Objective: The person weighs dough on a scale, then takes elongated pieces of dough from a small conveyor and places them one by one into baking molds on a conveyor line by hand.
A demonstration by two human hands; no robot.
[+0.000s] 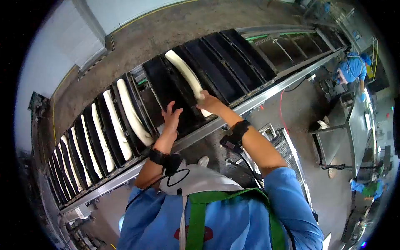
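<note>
A long pale log of dough (186, 74) lies lengthwise in one of the black pans, its near end by the metal rail. My right hand (209, 103) is closed around this log close to its near end, and part of the dough is covered by my fingers. To the left, over the neighbouring black pan (159, 77), my left hand (171, 118) is open with its fingers apart and nothing in it. Farther left, another dough log (132, 110) rests in its own pan, followed by several more in a row.
Black pans (227, 62) without dough stand to my right on the conveyor, whose metal rail (250, 102) runs in front of me. Beyond them is an open frame section (287, 48). A metal table (335, 143) and a co-worker in blue (352, 68) are at the right.
</note>
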